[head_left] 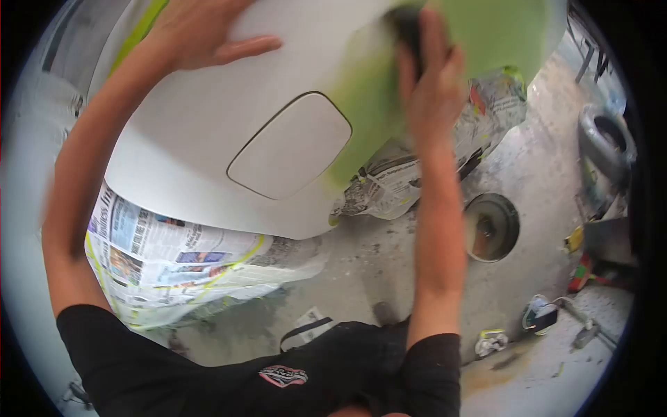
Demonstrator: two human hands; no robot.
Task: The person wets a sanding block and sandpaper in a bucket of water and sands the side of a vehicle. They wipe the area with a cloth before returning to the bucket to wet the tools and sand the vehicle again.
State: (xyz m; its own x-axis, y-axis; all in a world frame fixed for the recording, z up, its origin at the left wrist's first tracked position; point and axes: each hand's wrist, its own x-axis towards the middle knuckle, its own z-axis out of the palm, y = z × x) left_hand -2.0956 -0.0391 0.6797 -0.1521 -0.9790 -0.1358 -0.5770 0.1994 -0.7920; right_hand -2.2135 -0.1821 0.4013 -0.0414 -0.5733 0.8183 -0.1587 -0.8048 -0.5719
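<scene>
My left hand (205,33) rests on the white car body panel (187,118), fingers stretched out and thumb spread, holding nothing. My right hand (438,83) is wrapped round a black sanding block (406,29), pressed to the panel where white gives way to a green area (500,35). Motion blurs both block and fingers, and the block's underside is hidden. Between the hands, lower down, is a closed fuel flap (292,149). Newspaper masking (396,177) hangs below the panel under my right forearm.
More taped newspaper (174,250) covers the part at lower left. On the concrete floor stands a round bucket (492,228) with murky liquid. A tyre (606,142), crumpled paper (490,342) and a metal stand (590,323) are at the right.
</scene>
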